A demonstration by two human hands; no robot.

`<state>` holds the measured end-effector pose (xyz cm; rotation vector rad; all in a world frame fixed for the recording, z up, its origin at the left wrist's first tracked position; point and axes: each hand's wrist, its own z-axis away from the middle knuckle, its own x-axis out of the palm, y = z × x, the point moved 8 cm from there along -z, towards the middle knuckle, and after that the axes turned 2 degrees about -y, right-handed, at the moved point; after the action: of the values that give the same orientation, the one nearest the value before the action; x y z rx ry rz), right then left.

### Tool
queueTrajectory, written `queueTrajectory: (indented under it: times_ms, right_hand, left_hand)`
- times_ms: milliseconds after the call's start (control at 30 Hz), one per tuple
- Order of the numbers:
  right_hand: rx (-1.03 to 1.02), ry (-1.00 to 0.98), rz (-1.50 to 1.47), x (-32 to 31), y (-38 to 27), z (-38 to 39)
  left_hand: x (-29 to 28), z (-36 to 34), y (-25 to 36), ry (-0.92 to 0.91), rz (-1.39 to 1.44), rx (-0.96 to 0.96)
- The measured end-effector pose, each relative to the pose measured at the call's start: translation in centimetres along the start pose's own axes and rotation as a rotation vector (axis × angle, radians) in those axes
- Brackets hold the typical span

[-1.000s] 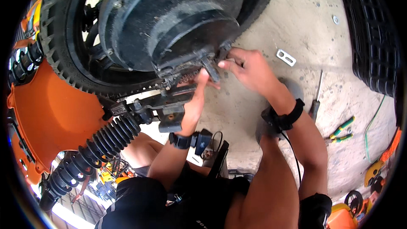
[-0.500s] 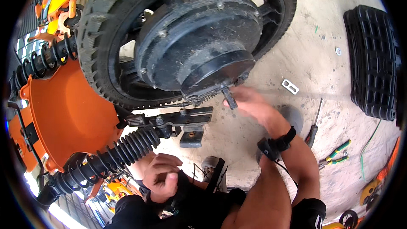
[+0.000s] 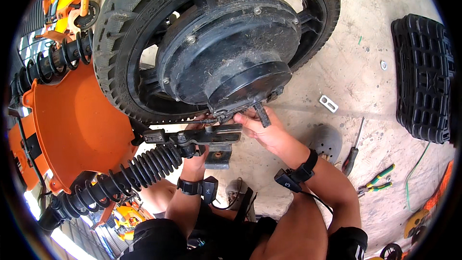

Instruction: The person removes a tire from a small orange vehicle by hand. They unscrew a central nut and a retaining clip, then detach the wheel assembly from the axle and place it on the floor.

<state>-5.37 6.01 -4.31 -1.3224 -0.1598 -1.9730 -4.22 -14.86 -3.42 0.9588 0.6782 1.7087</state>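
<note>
Head view: found two-handed work at wheel hub

Recorded pale concrete floor [image 3: 356, 84], rough and spotted with dark stains. Located wheel [image 3: 129, 43] over it at upper centre, leaning; noted matte rubber, chunky tread and broad black spokes. Found round hub casing [image 3: 240, 58] at its middle: domed, stepped, dusty and scuffed, with bright bolt heads around the edge. Judged step in hand as close fingertip work at the casing's lower edge. Judged next move to call for precise finger placement and a steady hold in tight space.

Noted smooth, curved orange shell [image 3: 84, 132] at left, apparently moulded plastic. Noted coil spring [image 3: 144, 171], glossy black, slanting below the wheel, and ridged black mats [image 3: 423, 79] at far right.

Found slotted bracket [image 3: 211, 136], flat dark metal with worn edges, just below the casing.

Observed right hand [image 3: 264, 132] partly curled beneath the casing, thumb extended; could not confirm grasp or contact. Observed left hand [image 3: 198, 122] largely hidden behind the bracket; could not tell its grip.

Located threaded axle stub [image 3: 262, 115] projecting downward in front of the right hand, apart from the bracket. Noted thin rod [image 3: 178, 123] running toward the casing's lower edge.

Recorded slim screwdriver [image 3: 351, 159] and slotted metal plate [image 3: 327, 101] at right.
</note>
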Motion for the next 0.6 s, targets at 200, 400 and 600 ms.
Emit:
queueTrajectory:
  times_ms: [200, 400, 600]
  right_hand:
    - [0.042, -0.016, -0.192, 1.1, 0.5, 0.0]
    - [-0.016, 0.003, -0.244, 0.8, 1.8, -0.8]
    - [-0.055, 0.044, -0.132, 0.5, 1.4, -0.5]
  left_hand:
    - [6.2, 0.8, 2.8, -0.046, 0.063, 0.157]
    - [7.9, 1.4, 4.0, -0.108, 0.102, 0.194]
    - [7.8, 1.7, 4.5, -0.057, -0.154, 0.314]
